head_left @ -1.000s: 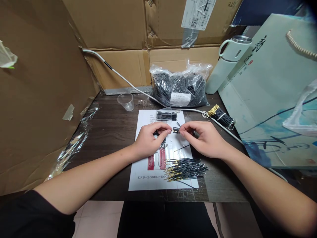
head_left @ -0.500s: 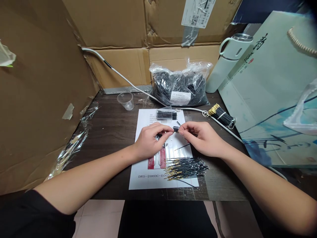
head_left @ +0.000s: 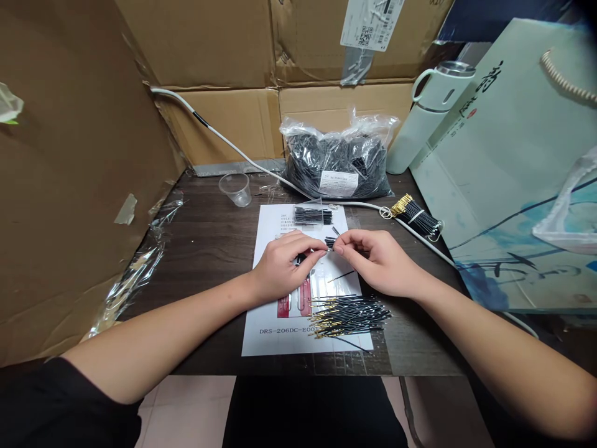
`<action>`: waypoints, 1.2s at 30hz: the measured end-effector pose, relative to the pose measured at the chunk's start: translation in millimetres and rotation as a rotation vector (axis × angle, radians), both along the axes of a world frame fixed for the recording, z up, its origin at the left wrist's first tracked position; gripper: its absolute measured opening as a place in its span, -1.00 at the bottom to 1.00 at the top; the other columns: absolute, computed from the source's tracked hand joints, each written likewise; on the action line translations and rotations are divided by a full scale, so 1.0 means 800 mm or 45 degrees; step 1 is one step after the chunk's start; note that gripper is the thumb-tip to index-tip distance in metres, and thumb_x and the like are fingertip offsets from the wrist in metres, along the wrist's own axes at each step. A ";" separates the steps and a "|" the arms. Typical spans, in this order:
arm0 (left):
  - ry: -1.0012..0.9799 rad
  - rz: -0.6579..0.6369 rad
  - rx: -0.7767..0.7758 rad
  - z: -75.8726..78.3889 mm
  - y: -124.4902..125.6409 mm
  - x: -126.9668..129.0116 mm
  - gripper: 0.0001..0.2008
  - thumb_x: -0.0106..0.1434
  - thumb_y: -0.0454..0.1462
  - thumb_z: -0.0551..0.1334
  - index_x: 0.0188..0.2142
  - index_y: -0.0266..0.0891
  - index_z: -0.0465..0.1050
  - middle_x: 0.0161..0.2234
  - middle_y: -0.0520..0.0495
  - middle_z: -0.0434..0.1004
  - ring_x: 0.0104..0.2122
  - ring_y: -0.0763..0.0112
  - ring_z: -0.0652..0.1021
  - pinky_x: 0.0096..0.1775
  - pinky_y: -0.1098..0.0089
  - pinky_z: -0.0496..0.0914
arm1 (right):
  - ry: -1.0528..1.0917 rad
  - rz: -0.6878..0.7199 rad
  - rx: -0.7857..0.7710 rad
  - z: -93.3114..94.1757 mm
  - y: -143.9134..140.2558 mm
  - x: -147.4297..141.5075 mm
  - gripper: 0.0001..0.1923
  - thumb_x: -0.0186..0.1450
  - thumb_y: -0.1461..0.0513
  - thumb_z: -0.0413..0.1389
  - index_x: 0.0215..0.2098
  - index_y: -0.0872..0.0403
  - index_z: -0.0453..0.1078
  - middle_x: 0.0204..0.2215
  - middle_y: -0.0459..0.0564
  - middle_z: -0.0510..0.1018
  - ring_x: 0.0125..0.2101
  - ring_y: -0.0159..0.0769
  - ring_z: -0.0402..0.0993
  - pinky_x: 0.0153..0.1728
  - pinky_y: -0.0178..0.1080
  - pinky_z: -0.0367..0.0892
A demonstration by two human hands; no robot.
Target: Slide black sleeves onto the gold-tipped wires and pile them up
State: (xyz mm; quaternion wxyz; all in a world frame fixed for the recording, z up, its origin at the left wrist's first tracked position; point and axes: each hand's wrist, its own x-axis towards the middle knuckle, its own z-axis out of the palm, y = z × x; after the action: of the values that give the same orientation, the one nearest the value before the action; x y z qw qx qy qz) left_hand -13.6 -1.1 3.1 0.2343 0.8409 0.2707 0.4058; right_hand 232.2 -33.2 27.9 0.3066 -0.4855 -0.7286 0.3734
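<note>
Black wire piece (head_left: 330, 243) pinched between both hands — left hand (head_left: 280, 267), right hand (head_left: 380, 261) fingertips closed, meeting.

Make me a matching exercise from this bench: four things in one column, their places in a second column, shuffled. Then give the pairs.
Things
1. clear plastic cup
2. plastic bag packed with black wires
3. loose pile of black gold-tipped wires
4. pale green flask with a handle

Places
A. on the white printed sheet, nearest the person
B. back of the table, centre, against the cardboard
C. back right corner, beside the pale paper bag
D. on bare dark wood, left of the sheet's top

Pairs: 1-D, 2-B, 3-A, 4-C
</note>
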 end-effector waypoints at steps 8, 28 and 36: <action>-0.007 -0.017 0.034 -0.002 0.000 0.000 -0.91 0.52 -0.32 0.33 -0.08 -0.20 0.66 -0.23 -0.10 0.76 -0.24 0.28 0.67 -0.10 0.22 0.55 | 0.011 0.007 -0.007 -0.002 -0.002 -0.002 -0.75 0.57 0.12 0.13 -0.18 0.04 0.58 -0.30 -0.04 0.66 -0.31 -0.24 0.48 -0.22 -0.18 0.36; -0.029 -0.001 0.052 0.000 -0.001 -0.001 -0.95 0.46 -0.34 0.38 -0.09 -0.23 0.63 -0.25 -0.06 0.72 -0.30 0.36 0.64 -0.16 0.30 0.53 | 0.054 -0.010 0.011 -0.006 0.000 -0.001 -0.77 0.57 0.10 0.15 -0.16 0.04 0.58 -0.29 -0.02 0.66 -0.30 -0.23 0.49 -0.25 -0.17 0.35; -0.029 0.019 0.017 0.000 -0.001 -0.001 -0.97 0.46 -0.34 0.37 -0.12 -0.22 0.61 -0.25 -0.06 0.71 -0.28 0.36 0.63 -0.17 0.29 0.52 | 0.084 0.039 -0.016 -0.005 -0.001 0.000 -0.88 0.49 0.16 0.25 -0.15 0.04 0.56 -0.35 -0.07 0.63 -0.36 -0.28 0.50 -0.33 -0.21 0.33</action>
State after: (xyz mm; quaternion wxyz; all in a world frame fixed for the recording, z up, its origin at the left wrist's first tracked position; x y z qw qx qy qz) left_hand -14.7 -2.0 3.1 0.2286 0.8359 0.2714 0.4188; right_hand 232.3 -34.4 23.8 0.3218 -0.4636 -0.7230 0.3985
